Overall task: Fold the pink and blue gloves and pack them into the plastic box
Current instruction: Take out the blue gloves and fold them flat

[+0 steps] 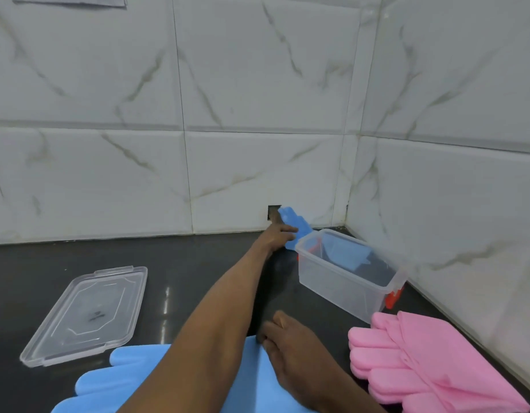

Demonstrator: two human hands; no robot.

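A clear plastic box [341, 290] with red clasps stands open near the wall corner. My left hand [277, 235] reaches to its far left end and grips a blue glove [292, 220]; the glove's fingers stick up behind the hand and the rest hangs down inside the box. A second blue glove [123, 374] lies flat at the near edge, partly hidden under my arms. My right hand [290, 350] rests on it with fingers curled on its edge. The pink gloves [427, 362] lie stacked flat to the right.
The box's clear lid [88, 314] lies on the dark counter [198, 263] at the left. White marble-patterned tiled walls [257, 144] close the back and right sides, with a small dark hole at the wall's base behind my left hand.
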